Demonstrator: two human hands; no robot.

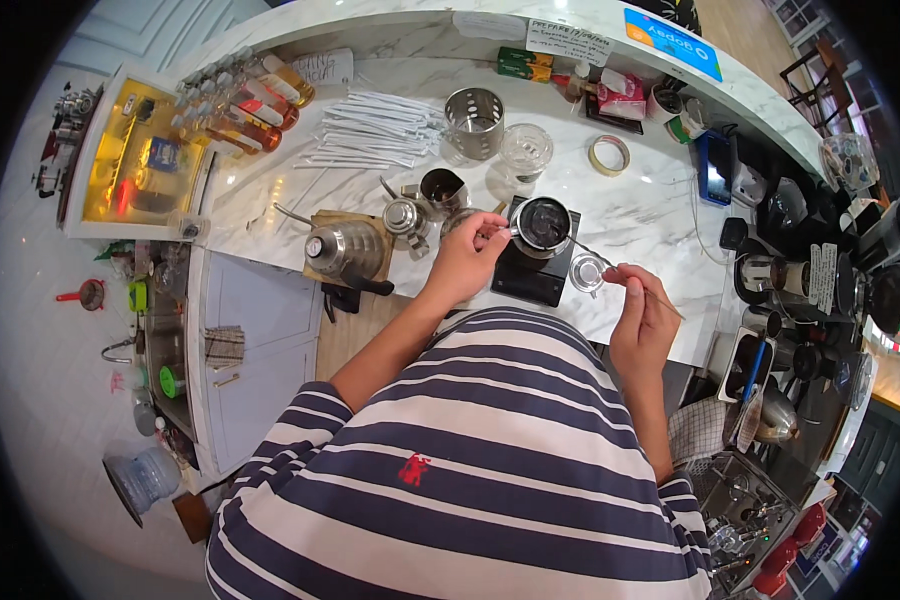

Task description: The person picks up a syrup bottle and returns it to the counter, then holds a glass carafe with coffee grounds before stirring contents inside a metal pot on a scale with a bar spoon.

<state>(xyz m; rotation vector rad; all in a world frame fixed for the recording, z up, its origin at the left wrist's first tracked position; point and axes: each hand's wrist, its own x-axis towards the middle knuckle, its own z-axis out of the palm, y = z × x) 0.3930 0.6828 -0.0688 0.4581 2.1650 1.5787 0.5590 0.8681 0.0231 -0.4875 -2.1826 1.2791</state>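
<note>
One gooseneck kettle (340,248) at ten o'clock, one perforated metal canister (473,128) at twelve, one tape roll (611,171) between one and two, one black scale (530,286) towards three (overlapping bottles (270,106), past ten, defy counting).

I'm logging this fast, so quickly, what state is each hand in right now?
Left hand: fingers closed at the edge of the round metal cup.
Right hand: closed, holding a thin stirring tool.

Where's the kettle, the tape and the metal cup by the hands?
Kettle (350,254): head view, on its body.
Tape (596,163): head view, on its ring.
Cup (537,252): head view, on its near wall.
</note>
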